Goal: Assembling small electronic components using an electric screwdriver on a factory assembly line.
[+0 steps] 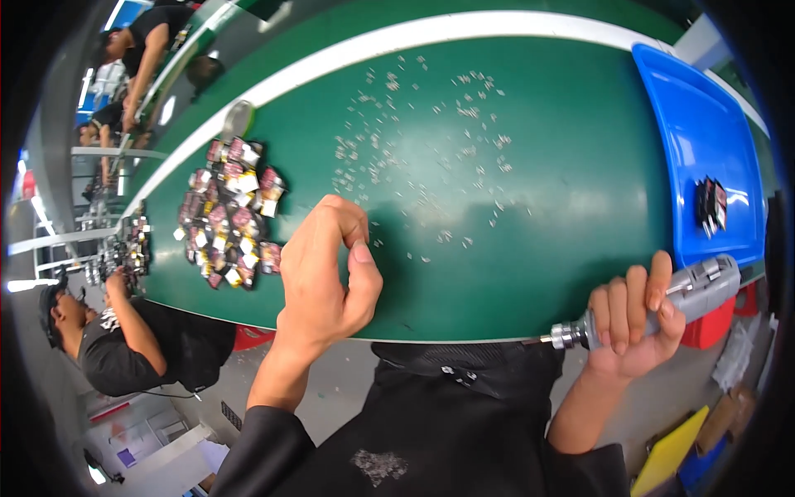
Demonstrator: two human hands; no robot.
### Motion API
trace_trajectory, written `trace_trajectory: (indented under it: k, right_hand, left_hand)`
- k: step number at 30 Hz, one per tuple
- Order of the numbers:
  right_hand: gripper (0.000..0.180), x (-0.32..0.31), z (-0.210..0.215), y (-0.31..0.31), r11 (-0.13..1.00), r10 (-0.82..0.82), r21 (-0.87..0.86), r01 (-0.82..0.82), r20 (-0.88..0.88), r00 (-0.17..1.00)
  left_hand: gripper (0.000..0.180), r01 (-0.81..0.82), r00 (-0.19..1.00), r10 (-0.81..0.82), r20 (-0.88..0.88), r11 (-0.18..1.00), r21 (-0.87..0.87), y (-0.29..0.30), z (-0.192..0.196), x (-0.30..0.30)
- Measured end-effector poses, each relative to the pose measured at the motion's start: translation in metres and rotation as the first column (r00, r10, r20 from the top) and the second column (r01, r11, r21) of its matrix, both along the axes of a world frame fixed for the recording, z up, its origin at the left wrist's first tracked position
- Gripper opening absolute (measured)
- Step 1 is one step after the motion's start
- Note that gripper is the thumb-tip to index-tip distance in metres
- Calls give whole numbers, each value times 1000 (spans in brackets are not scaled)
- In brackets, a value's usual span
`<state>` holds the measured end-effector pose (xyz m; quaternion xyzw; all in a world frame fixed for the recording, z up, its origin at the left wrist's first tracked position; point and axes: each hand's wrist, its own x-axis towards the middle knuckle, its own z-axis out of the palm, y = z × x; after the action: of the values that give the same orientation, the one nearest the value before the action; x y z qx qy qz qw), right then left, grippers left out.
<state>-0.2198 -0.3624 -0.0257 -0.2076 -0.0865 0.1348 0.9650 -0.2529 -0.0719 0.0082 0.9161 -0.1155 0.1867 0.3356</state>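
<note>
Our right hand has its fingers wrapped round the grey power screwdriver at the near edge of the bench; our left hand is loosely curled — we cannot tell whether it pinches anything. The screwdriver looks rigid, fairly heavy, best gripped mid-barrel. Its bit points left — long axis slanting slightly, tail toward the blue tray.

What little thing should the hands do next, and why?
Maybe the left hand should pick up one of the silver bits: many lie on the table just beyond it, and the right hand holds the grey tool. I can't tell if the left hand pinches one now.
</note>
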Motion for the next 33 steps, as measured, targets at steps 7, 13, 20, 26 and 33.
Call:
trace_trajectory:
  k: [7, 13, 20, 26, 33]
  right_hand:
    - [14, -3, 29, 27, 980, -175, 94, 178, -41, 984]
    - [13, -9, 50, 44, 909, -346, 217, 357, -85, 934]
    - [12, -9, 49, 38, 880, -381, 272, 390, -86, 921]
    - [12, -9, 46, 39, 909, -344, 219, 353, -80, 935]
    - [13, -8, 46, 45, 913, -345, 204, 353, -76, 935]
  left_hand:
    - [6, 100, 961, -239, -139, 771, -629, -58, -24, -22]
    - [11, -73, 835, -524, -166, 193, -978, -78, -17, -32]
    - [7, -123, 814, -577, -69, -55, -991, -84, -24, -29]
    - [15, -66, 780, -622, -65, 22, -998, -83, -30, -29]
    - [13, -115, 772, -628, -99, 16, -993, -83, -26, -29]
